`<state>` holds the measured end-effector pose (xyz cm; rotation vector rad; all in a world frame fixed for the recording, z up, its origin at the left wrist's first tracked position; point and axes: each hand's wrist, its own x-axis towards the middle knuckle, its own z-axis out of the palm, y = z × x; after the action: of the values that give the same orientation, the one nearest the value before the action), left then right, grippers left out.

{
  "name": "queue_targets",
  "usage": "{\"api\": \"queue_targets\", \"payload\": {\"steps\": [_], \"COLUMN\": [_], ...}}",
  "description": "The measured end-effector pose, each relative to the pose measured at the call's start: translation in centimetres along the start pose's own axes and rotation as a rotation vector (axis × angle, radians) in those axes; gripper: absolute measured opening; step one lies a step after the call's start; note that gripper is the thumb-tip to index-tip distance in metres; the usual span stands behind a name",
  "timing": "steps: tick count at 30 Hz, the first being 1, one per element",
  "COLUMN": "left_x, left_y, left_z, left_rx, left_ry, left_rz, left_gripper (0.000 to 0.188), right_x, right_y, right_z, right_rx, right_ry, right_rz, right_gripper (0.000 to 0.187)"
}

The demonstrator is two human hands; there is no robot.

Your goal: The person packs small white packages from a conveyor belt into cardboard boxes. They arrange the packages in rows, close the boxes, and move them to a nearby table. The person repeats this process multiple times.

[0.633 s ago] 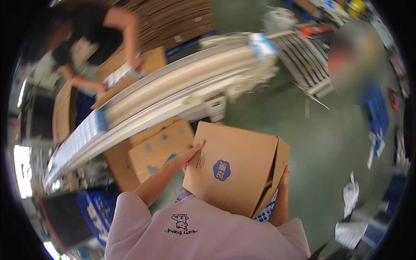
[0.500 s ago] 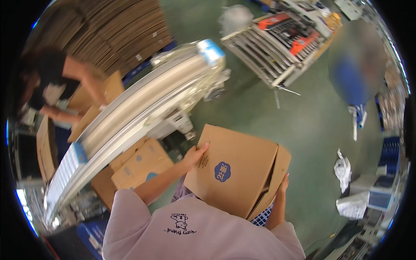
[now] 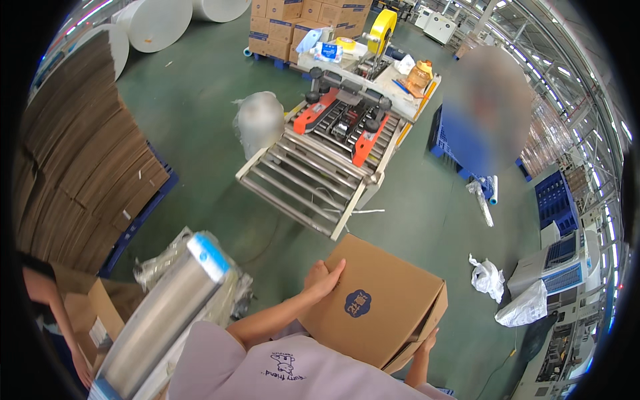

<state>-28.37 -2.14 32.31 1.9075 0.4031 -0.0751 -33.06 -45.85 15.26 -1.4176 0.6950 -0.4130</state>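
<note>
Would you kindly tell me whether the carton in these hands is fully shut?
The carton isn't fully shut: a flap by the right hand stands ajar, showing a gap.

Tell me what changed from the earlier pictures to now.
The view has swung right and up: the roller conveyor has shifted toward the middle, the long pale structure to the lower left. Nothing was taken or released; the left hand and right hand still hold the carton.

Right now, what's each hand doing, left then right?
Left hand: holding the cardboard box at its left edge.
Right hand: holding the same box at its right, flapped side.
</note>
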Motion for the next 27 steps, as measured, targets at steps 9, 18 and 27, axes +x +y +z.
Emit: {"api": "queue_targets", "payload": {"steps": [9,18,27], "left_x": [13.5,27.6,34.9], "left_y": [-9.5,-2.2,4.9], "left_z": [0.7,-4.5,-1.9], "left_rx": [-0.088,-0.951,-0.752], "left_ry": [0.205,0.739,1.02], "left_rz": [-0.07,-0.496,-0.168], "left_gripper": [0.077,0.085,0.07], "right_x": [9.8,22.0,14.3], "right_y": [5.2,-22.1,-21.7], "right_z": [16.1,61.1,83.2], "right_rx": [0.041,-0.635,-1.276], "right_ry": [-0.247,-0.802,-0.883], "right_rz": [-0.001,-0.458,-1.078], "right_gripper": [0.067,0.068,0.046]}}
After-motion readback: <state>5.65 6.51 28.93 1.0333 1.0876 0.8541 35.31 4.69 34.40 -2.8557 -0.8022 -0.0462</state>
